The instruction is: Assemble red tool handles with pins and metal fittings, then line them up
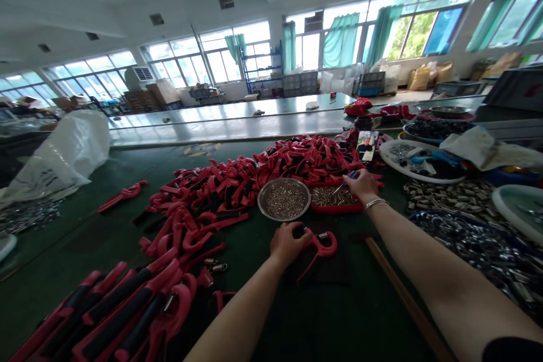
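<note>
My left hand [288, 243] is closed on a red hook-shaped handle part [319, 248] lying on a dark mat in front of me. My right hand [361, 184] reaches over a red tray of small metal pieces [333, 199], fingers pinched on a thin metal piece with a blue end. A silver bracelet sits on that wrist. A round metal bowl of small screws [284, 199] stands just left of the tray. A big heap of red and black handle parts [254, 178] spreads behind and to the left.
More red and black handles [123, 305] lie stacked at lower left. A phone [367, 145] leans behind the tray. Trays of metal springs and rings [458, 198] fill the right side. A wooden stick [403, 294] lies under my right arm. A white plastic bag [63, 153] sits far left.
</note>
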Demonstrator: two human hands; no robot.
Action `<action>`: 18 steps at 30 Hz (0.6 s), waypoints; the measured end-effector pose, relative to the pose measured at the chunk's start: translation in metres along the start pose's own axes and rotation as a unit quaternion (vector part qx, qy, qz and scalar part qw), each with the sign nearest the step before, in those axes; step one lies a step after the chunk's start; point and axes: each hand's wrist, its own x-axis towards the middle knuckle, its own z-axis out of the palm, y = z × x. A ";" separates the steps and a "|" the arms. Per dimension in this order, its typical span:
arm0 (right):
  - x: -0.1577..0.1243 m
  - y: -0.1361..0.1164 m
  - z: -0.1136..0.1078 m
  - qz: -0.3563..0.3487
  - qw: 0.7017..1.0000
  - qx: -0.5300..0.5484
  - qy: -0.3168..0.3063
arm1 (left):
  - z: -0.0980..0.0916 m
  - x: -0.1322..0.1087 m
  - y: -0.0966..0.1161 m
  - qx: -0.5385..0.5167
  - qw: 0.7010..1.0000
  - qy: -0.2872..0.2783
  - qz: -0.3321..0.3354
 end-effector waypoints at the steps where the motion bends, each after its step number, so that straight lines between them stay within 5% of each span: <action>1: -0.004 -0.004 0.004 -0.022 1.000 0.009 0.015 | 0.000 0.001 0.000 -0.004 1.000 -0.003 -0.001; 6: -0.027 -0.021 0.019 -0.130 0.991 0.040 0.013 | 0.002 0.004 -0.002 -0.026 1.000 0.000 -0.008; 13: -0.098 -0.032 -0.010 -0.146 0.972 0.156 0.099 | 0.003 0.003 -0.003 -0.037 0.999 0.005 -0.014; 18: -0.158 -0.031 0.003 -0.100 0.908 0.400 -0.076 | 0.002 0.004 -0.003 -0.040 0.999 0.007 -0.010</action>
